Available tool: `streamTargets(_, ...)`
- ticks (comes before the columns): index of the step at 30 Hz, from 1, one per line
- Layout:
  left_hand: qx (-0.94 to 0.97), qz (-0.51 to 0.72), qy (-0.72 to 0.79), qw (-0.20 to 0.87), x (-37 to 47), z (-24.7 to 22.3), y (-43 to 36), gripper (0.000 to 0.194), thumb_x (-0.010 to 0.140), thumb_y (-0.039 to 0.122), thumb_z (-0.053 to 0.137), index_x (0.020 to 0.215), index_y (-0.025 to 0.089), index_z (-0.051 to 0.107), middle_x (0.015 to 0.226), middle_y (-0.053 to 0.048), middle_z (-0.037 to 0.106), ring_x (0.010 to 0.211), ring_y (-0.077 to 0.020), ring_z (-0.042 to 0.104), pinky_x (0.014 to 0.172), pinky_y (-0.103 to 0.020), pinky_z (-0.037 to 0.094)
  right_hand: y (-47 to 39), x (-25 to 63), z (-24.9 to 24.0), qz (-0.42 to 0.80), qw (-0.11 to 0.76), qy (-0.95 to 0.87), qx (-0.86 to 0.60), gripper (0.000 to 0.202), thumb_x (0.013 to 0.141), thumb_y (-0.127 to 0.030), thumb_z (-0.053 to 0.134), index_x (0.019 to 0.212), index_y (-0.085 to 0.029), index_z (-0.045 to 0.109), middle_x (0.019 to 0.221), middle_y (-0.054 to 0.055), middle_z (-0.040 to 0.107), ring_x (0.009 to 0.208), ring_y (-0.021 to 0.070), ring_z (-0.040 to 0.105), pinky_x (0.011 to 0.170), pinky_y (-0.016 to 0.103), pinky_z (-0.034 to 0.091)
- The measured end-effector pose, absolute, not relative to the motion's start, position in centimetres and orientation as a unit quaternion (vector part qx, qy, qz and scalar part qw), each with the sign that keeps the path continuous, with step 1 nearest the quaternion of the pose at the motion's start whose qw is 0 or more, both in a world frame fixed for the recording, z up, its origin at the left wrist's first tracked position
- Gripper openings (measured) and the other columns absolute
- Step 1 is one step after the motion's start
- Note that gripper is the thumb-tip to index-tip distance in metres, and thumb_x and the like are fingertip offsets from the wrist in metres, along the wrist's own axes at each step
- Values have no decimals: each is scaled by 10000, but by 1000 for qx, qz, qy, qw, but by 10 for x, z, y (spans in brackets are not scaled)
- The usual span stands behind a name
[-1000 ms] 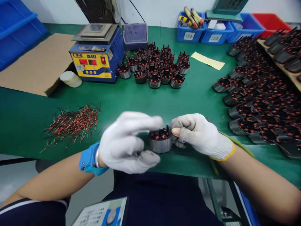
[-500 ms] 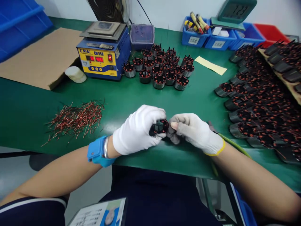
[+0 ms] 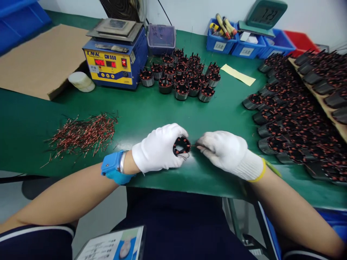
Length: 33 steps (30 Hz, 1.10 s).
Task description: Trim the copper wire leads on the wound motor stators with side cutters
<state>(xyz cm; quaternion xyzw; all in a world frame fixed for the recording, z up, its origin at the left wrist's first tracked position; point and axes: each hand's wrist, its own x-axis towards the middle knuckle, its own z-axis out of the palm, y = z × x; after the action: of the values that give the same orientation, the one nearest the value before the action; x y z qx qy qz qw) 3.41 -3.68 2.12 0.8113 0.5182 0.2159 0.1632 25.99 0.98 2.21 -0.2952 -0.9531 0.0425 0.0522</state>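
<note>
In the head view, the left hand [image 3: 159, 148] is curling around a dark ring with copper coils [image 3: 186, 144], as it was doing half a second ago; the ring is now turning its round hole more toward the camera; the right hand [image 3: 225, 150] is sitting a bit farther from the ring than before, with its back turning up and its bare thumb tip no longer showing; its fingers are closing in a pinch on a thin wire [image 3: 193, 146], which is sticking out from the ring.

The glove is hiding much of that pinch; the left hand is covering one side of the ring, so I cannot tell if its bottom is touching the tabletop [image 3: 151, 112]; a green handle [image 3: 273, 169] is poking out by the right wrist, the rest hiding; the picture's edge is cutting off the name badge [image 3: 108, 245], the fan [image 3: 121, 7] and the crowd of rings on the right [image 3: 292, 122].

The tabletop is looking green and shiny; it is carrying a pile of wire bits [image 3: 86, 133], a bunch of rings [image 3: 181, 77], a blue and yellow machine [image 3: 114, 61] and blue bins [image 3: 246, 48]; a clock [image 3: 267, 14] is showing 7:23 near a white wall [image 3: 184, 14].
</note>
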Motion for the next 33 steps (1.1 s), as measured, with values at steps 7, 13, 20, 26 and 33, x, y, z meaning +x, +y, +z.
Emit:
streamTargets(7, 787, 150, 579, 152, 25, 29, -32, 514, 696, 394, 622, 1165, 201, 543, 1079, -59, 630, 971, -250, 619, 853, -376, 500, -43, 343, 14, -15, 188, -818, -543, 329, 844, -443, 582, 1046, -184, 609, 992, 115, 667, 922, 266, 641, 776, 365, 513)
streamTargets(13, 793, 107, 581, 149, 31, 29, -32, 268, 782, 383, 546, 977, 215, 621, 973, -33, 647, 906, -235, 611, 789, -377, 494, -83, 354, -4, -60, -4, -785, -617, 894, 680, -597, 635, 1329, -24, 415, 1319, 306, 441, 1174, 498, 459, 896, 590, 446)
streamTargets(20, 779, 112, 601, 138, 30, 26, -32, 174, 771, 302, 519, 878, 228, 635, 860, -23, 660, 869, -239, 594, 750, -373, 467, -69, 370, 18, -42, -95, -787, -608, 655, 807, -431, 538, 1386, -152, 410, 1143, 203, 620, 937, 389, 630, 686, 483, 508)
streamTargets(26, 767, 143, 602, 169, 32, 24, -30, 173, 814, 296, 497, 778, 226, 651, 794, -8, 674, 852, -223, 601, 748, -355, 452, -52, 343, 22, -115, -153, -785, -589, 286, 809, -429, 512, 908, -177, 604, 770, 112, 613, 645, 309, 622, 530, 419, 465)
streamTargets(33, 782, 153, 585, 151, 30, 22, -30, 195, 860, 309, 481, 823, 213, 647, 848, -11, 697, 858, -228, 609, 748, -348, 458, -37, 333, -10, -60, 37, -817, -573, 530, 891, -357, 404, 1344, -83, 430, 1194, 220, 553, 1052, 379, 575, 800, 486, 510)
